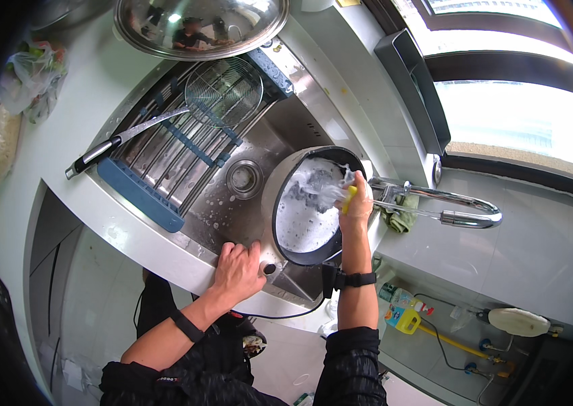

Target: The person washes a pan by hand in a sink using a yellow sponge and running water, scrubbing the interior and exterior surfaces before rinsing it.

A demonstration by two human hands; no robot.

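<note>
A deep pot (pixel 268 188) with a pale outside and dark inside is tilted in the stainless steel sink (pixel 205 223), holding foamy water. My left hand (pixel 239 269) rests at the pot's near left side, its fingers bent against the pale handle area; its exact hold is partly hidden. In my right hand (pixel 358 203), at the pot's right rim, is a yellow sponge (pixel 349 199). Water runs from the chrome faucet (pixel 469 218) across that hand and into the pot. The sink drain (pixel 243 178) shows left of the pot.
A roll-up drying rack (pixel 139 195) spans the sink's left part, bearing a wire skimmer (pixel 224 91). Behind it is a large domed metal lid (pixel 200 25). Plastic bags of food (pixel 33 81) lie at far left. A green cloth (pixel 400 215) sits by the faucet base.
</note>
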